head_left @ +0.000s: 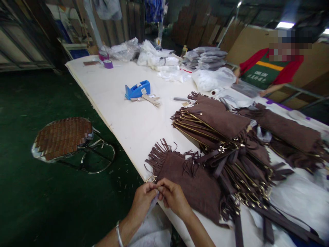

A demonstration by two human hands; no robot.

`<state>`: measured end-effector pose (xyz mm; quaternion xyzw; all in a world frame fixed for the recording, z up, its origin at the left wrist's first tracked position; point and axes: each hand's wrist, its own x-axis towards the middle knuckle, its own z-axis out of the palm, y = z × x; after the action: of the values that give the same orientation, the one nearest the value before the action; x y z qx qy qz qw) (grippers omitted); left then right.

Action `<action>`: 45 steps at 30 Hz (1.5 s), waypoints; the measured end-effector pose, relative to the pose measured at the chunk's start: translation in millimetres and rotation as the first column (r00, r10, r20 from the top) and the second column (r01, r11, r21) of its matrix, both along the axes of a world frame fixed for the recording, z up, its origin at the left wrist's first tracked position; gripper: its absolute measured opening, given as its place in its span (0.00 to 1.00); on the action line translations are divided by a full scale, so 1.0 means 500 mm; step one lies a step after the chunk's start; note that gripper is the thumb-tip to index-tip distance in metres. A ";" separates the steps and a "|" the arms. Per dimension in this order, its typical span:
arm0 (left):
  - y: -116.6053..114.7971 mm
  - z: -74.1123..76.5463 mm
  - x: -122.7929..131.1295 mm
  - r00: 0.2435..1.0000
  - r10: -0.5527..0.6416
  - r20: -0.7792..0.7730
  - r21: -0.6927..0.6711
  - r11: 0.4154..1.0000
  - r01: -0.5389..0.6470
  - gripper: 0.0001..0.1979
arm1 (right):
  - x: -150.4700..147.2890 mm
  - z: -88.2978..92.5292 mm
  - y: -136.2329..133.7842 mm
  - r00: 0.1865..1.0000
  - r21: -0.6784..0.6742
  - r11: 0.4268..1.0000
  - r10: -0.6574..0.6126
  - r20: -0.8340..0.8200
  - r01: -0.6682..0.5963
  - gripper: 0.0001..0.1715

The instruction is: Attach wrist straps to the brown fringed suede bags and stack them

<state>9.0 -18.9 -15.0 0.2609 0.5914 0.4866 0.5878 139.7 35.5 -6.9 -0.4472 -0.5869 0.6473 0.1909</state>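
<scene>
My left hand (142,202) and my right hand (173,197) meet at the near edge of the table, both with fingers pinched together on a small pale strip (155,200) that hangs between them. Just beyond my fingers lies a brown suede fringed bag (185,178) with a small gold clasp (151,178) at its near corner. A silver bangle (118,234) sits on my left wrist. What exactly the strip is stays unclear.
Stacks of the same brown fringed bags (218,123) with gold hardware and straps fill the right of the white table (120,113). A blue tape dispenser (137,90), purple tape rolls (108,63) and plastic bags (210,79) lie farther back. A woven stool (63,137) stands on the left floor. A person in red (269,68) works opposite.
</scene>
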 end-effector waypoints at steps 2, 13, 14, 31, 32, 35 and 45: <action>0.000 -0.004 -0.002 1.000 -0.008 0.016 0.008 1.000 0.007 0.05 | -0.003 0.000 0.003 0.999 0.038 0.999 0.020 0.049 -0.021 0.11; 0.000 -0.011 -0.010 0.996 -0.028 0.083 -0.034 0.999 0.031 0.06 | -0.007 0.038 0.000 0.951 0.260 0.954 0.065 0.302 -0.148 0.11; 0.001 -0.011 -0.010 0.996 -0.026 0.082 -0.045 0.999 0.030 0.06 | -0.007 0.041 0.000 0.943 0.272 0.950 0.062 0.327 -0.157 0.10; 0.004 0.012 -0.014 0.978 0.039 0.207 -0.111 0.994 -0.017 0.08 | -0.011 0.051 0.014 0.806 0.294 0.930 0.004 0.592 -0.221 0.23; 0.004 0.010 -0.015 0.969 0.057 0.239 -0.122 0.992 -0.028 0.10 | -0.010 0.047 0.012 0.811 0.295 0.937 -0.023 0.585 -0.187 0.21; 0.003 0.005 -0.017 0.945 0.106 0.311 -0.168 0.984 -0.055 0.13 | -0.006 0.036 0.001 0.834 0.329 0.941 -0.121 0.538 -0.076 0.10; -0.002 -0.004 0.001 0.921 0.179 0.345 -0.144 0.980 -0.137 0.12 | -0.027 -0.005 -0.070 0.877 0.313 0.906 -0.378 0.295 0.285 0.13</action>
<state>9.6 -19.8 -17.1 0.0848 0.5218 0.5359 0.6583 126.3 0.6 -9.5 -0.6204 -0.6049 0.4321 0.2498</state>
